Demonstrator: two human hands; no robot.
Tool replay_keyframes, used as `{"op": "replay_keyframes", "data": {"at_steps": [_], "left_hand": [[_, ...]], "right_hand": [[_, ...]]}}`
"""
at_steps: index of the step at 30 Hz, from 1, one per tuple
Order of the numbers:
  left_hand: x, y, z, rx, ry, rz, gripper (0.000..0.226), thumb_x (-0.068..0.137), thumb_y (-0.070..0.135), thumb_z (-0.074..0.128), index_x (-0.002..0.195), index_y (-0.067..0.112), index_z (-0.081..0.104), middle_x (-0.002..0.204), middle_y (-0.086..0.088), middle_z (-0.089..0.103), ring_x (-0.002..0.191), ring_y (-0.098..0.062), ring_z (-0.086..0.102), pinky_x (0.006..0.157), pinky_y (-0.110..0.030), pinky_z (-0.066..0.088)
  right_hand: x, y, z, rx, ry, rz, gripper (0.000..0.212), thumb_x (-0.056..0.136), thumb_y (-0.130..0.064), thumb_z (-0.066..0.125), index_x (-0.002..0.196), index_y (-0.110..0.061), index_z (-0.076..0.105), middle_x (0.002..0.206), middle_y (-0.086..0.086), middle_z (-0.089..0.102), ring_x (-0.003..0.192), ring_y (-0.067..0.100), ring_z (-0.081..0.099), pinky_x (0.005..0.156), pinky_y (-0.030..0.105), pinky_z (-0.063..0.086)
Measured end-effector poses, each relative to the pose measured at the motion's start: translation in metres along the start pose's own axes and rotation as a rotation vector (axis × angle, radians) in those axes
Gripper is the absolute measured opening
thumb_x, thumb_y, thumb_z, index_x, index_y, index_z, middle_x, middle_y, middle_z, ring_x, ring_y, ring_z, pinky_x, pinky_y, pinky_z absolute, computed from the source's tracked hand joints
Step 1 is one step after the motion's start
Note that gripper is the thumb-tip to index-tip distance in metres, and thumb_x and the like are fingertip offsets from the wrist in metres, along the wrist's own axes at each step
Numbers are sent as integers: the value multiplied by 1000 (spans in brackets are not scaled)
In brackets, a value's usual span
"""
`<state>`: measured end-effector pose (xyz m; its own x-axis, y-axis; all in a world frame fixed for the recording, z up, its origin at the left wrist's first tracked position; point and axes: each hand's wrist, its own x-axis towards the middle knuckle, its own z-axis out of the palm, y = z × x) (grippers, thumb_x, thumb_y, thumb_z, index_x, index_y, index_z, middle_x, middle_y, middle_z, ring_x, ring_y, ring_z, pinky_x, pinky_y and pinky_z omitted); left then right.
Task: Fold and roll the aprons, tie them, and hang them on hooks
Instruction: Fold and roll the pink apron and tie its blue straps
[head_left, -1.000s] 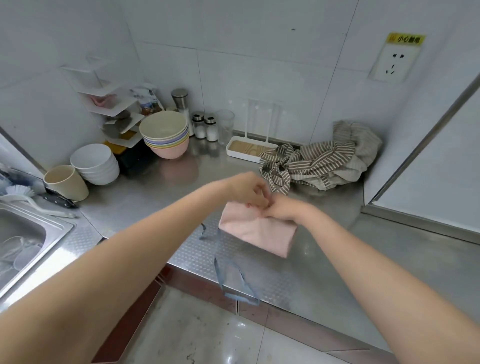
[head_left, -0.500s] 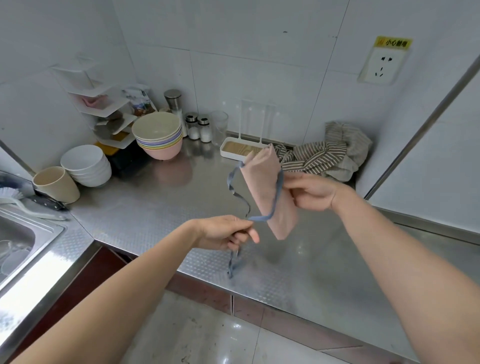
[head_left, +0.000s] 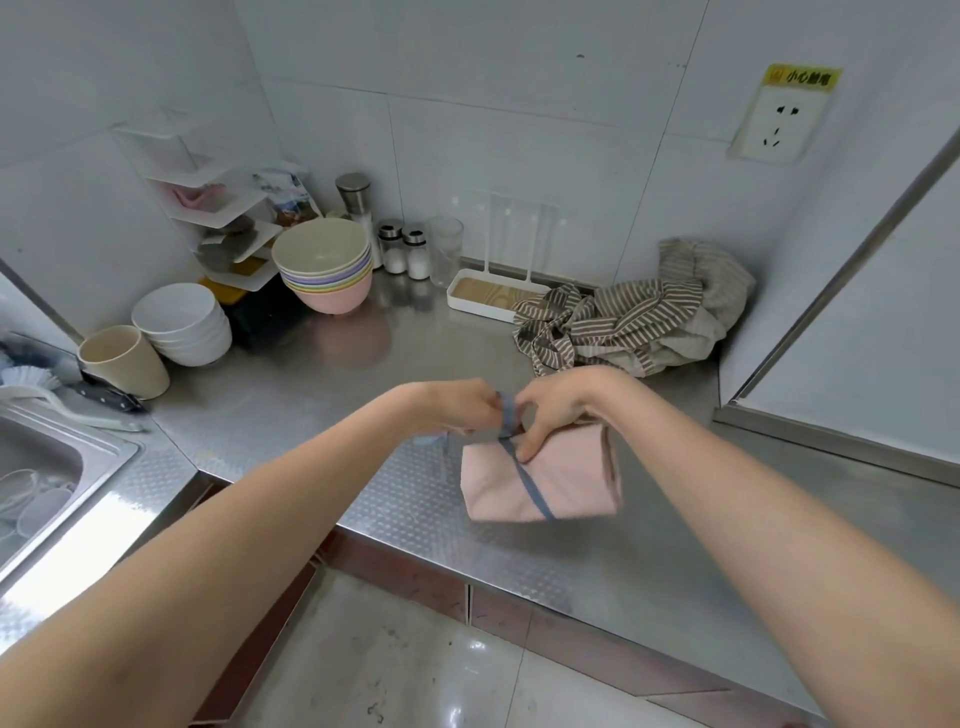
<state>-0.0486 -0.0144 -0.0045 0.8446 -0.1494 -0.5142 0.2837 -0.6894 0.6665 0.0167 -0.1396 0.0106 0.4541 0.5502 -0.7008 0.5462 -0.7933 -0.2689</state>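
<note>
A pink apron (head_left: 561, 480), folded and rolled into a flat bundle, lies on the steel counter (head_left: 291, 405) near its front edge. A grey-blue strap (head_left: 527, 486) runs diagonally across the bundle. My left hand (head_left: 457, 408) pinches the strap at the bundle's far left corner. My right hand (head_left: 558, 408) grips the bundle's far edge, its fingers curled over the cloth and pressing on the strap. A crumpled striped apron (head_left: 623, 322) lies at the back right against the wall.
Stacked pastel bowls (head_left: 324, 262), white bowls (head_left: 182, 322) and a beige cup (head_left: 124, 358) stand at the back left. Shakers (head_left: 405, 252), a glass (head_left: 447, 249) and a white tray (head_left: 488, 296) line the wall. A sink (head_left: 47, 478) lies at left.
The pink bundle was lifted upright with the strap looped round it half a second ago; it now lies flat on the counter, and both hands have come together at its far edge.
</note>
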Motion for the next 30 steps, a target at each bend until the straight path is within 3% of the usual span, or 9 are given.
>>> {"op": "replay_keyframes", "data": {"at_steps": [5,8,11,13,16,18,21,25,30], "left_hand": [[0,-3,-5,7,180,142,22,92,13,56,70,13,58,61,7,48,51,5,43,58,-9,34],[-3,-13,-12,-380,310,157,13,92,19,57,96,12,67,97,1,62,89,-2,53,79,-19,40],[-10,-28,-16,-648,45,13,48,82,49,63,121,21,55,118,1,54,107,-18,49,86,-31,41],[-14,-33,-12,-478,-135,-56,52,76,49,69,118,22,56,116,-3,59,101,-22,53,84,-36,43],[-13,-30,-4,-330,-42,-83,38,83,31,70,118,21,59,112,-4,64,98,-19,58,88,-36,48],[-11,-28,-7,-379,-56,-86,28,87,36,62,112,23,60,107,-1,62,95,-17,57,84,-32,48],[-10,-32,-13,-615,-166,-210,44,93,47,46,120,14,57,111,-8,57,97,-21,56,79,-28,51],[-12,-44,-12,-536,-212,-207,12,95,11,49,94,9,61,85,-4,61,73,-11,59,67,-19,53],[-9,-34,-11,-473,-85,-115,19,89,-1,55,85,14,66,75,3,64,68,-7,55,67,-15,45]], "right_hand": [[6,7,6,105,108,-82,14,80,-27,72,85,-17,63,83,-1,58,75,15,53,64,25,39],[5,17,4,220,70,-168,10,85,-20,68,94,-16,69,79,-6,61,67,4,52,64,18,41],[4,24,5,428,58,-232,7,87,-12,64,89,-18,69,73,-13,65,66,-2,57,66,14,45],[5,28,7,605,63,-236,13,87,-7,64,78,-17,66,65,-12,66,59,-1,60,60,15,48],[7,32,9,602,42,-219,9,87,-6,63,86,-14,69,67,-11,69,62,2,62,64,19,52],[5,30,8,524,39,-219,13,87,-9,64,98,-6,69,73,-9,68,69,6,62,72,22,51],[-2,26,5,422,2,-230,17,87,-7,63,103,-5,69,82,-5,66,76,8,60,78,22,49],[-9,13,-3,255,3,-293,20,87,-5,62,106,-5,69,84,-6,65,73,2,57,74,14,46],[-10,-5,-5,143,-51,-297,20,87,-5,61,106,-5,68,81,-8,62,70,0,54,69,12,44]]}}
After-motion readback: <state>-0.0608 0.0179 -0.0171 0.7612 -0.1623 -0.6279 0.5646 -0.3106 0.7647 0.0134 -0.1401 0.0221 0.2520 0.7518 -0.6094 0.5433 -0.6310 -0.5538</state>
